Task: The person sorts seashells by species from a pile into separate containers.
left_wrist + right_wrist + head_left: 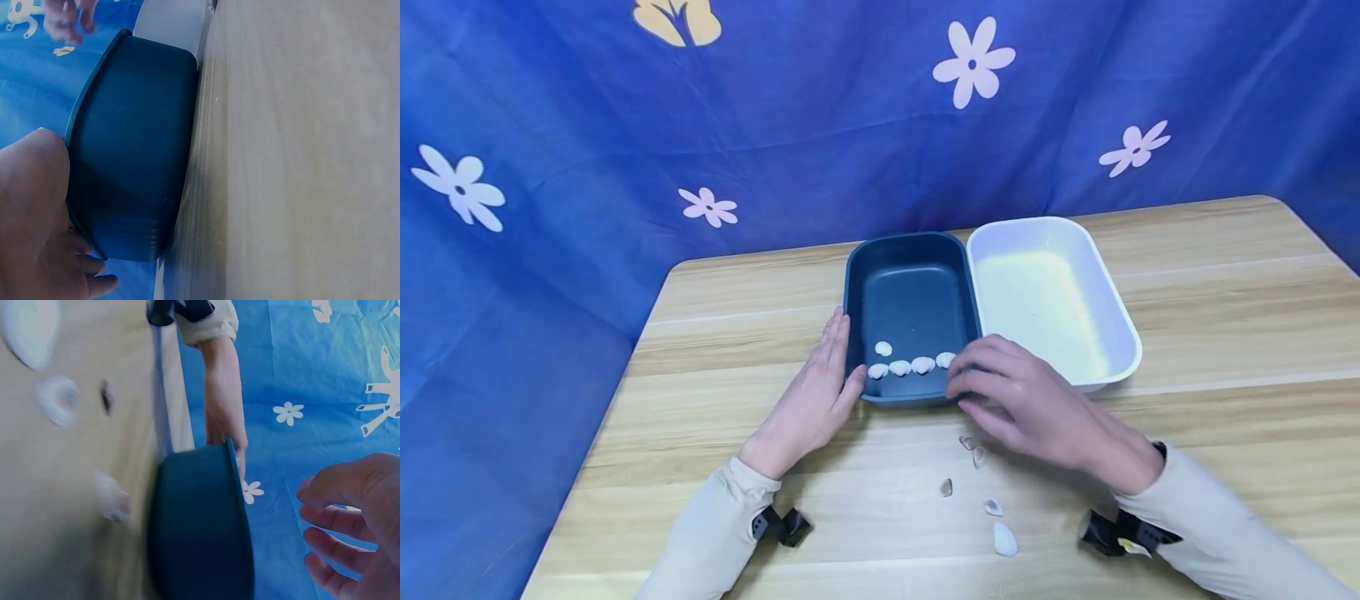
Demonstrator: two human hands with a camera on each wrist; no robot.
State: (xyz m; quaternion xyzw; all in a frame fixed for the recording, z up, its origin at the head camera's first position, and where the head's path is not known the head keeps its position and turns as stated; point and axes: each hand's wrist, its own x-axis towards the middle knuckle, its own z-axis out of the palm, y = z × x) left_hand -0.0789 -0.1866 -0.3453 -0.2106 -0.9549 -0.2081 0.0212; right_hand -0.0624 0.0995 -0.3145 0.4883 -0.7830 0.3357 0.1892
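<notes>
A dark blue-green plastic tray [912, 312] holds a row of small white ribbed seashells [922, 365] along its near end, with a single white shell [883, 348] behind the row. My left hand [808, 404] rests against the tray's left side, fingers straight, its thumb by the front left corner. Over the front right corner is my right hand [1030, 400], close to the rightmost shell [945, 360]. In the right wrist view that hand's fingers [337, 519] are loosely bent, apart, with nothing between them.
A white tray [1037, 292] stands directly right of the dark one. Several loose shells lie on the wooden table in front, including small brownish ones [946, 487] and a larger white one [1004, 539]. A blue flowered curtain [820, 125] hangs behind the table.
</notes>
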